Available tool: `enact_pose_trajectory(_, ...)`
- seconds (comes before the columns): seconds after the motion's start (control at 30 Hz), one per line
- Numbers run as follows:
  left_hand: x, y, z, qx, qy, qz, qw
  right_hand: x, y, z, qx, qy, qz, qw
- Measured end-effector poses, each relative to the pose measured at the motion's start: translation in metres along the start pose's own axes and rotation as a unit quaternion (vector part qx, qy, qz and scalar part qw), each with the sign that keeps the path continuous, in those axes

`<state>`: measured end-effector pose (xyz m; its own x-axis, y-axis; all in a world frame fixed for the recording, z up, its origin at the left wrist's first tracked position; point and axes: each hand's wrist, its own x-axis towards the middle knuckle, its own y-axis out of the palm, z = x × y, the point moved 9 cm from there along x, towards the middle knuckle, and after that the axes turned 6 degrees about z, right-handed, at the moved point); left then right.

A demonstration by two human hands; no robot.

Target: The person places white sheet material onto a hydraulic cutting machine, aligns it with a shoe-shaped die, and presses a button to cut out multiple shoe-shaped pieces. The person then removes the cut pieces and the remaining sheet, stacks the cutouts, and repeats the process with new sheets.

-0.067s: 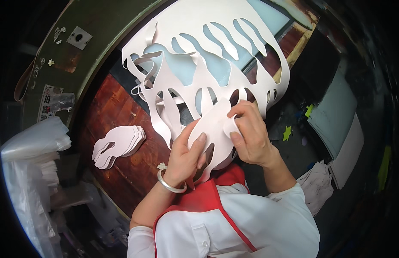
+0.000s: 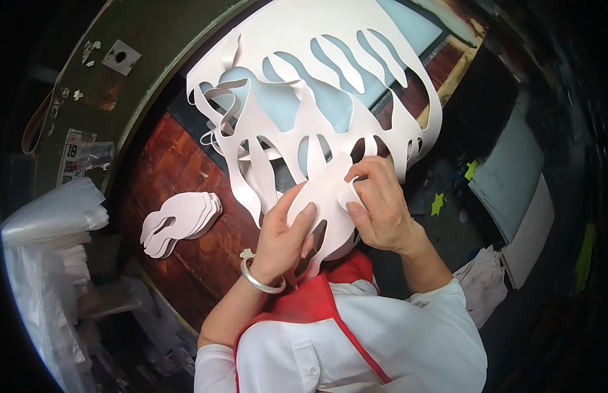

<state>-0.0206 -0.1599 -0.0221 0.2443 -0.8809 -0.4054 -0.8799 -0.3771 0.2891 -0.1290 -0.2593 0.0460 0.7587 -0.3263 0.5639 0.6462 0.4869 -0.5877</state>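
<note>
A large pale pink, foam-like sheet (image 2: 284,33) full of curved cut-out openings drapes from the table toward me. My left hand (image 2: 282,230), with a silver bangle at the wrist, grips its near end, thumb lying on top. Close by on the right, my right hand (image 2: 384,211) pinches a curled flap of the same pale material between thumb and fingers. Whether that flap is still joined to the sheet I cannot tell. Left of my hands, a small stack of matching cut-out pieces (image 2: 189,215), each with a slot, lies on the reddish-brown board (image 2: 186,157).
Clear plastic bags (image 2: 45,229) are piled at the left. A green machine edge (image 2: 153,39) curves along the far left, bearing a square metal plate (image 2: 121,57). Light blue sheets (image 2: 504,177) and crumpled pale scraps (image 2: 481,281) are at the right, near a yellow-green star (image 2: 437,203).
The fingers of my right hand have shifted very slightly to the left with the curled flap. My left hand keeps its grip.
</note>
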Motion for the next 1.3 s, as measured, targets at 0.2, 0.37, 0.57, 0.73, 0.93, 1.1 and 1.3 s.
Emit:
enact_pose_trajectory(0.2, 0.001, -0.003, -0.007, 0.014, 0.057, -0.055, 0.997, 0.003, 0.006, -0.021, 0.098, 0.065, -0.037, 0.992)
enact_pose_trajectory(0.37, 0.001, -0.009, -0.002, 0.066, 0.124, -0.120, 0.983, 0.000, 0.017, -0.032, 0.100, 0.110, -0.027, 0.989)
enact_pose_trajectory(0.57, -0.001, -0.002, 0.010, 0.149, 0.178, -0.150, 0.961, 0.003, 0.032, -0.042, 0.044, 0.162, -0.147, 0.975)
enact_pose_trajectory(0.73, -0.003, -0.004, 0.019, 0.051, 0.135, -0.138, 0.980, -0.006, 0.032, -0.057, 0.108, 0.254, -0.197, 0.941)
enact_pose_trajectory(0.93, -0.002, -0.002, 0.015, -0.009, 0.105, -0.124, 0.987, -0.008, 0.023, -0.030, 0.057, 0.160, -0.123, 0.978)
enact_pose_trajectory(1.1, -0.003, 0.001, 0.018, 0.035, 0.103, -0.123, 0.986, -0.006, 0.034, -0.029, -0.018, 0.145, -0.162, 0.976)
enact_pose_trajectory(1.3, -0.001, 0.000, 0.026, 0.030, 0.116, -0.117, 0.986, -0.012, 0.038, -0.037, -0.007, 0.187, -0.204, 0.961)
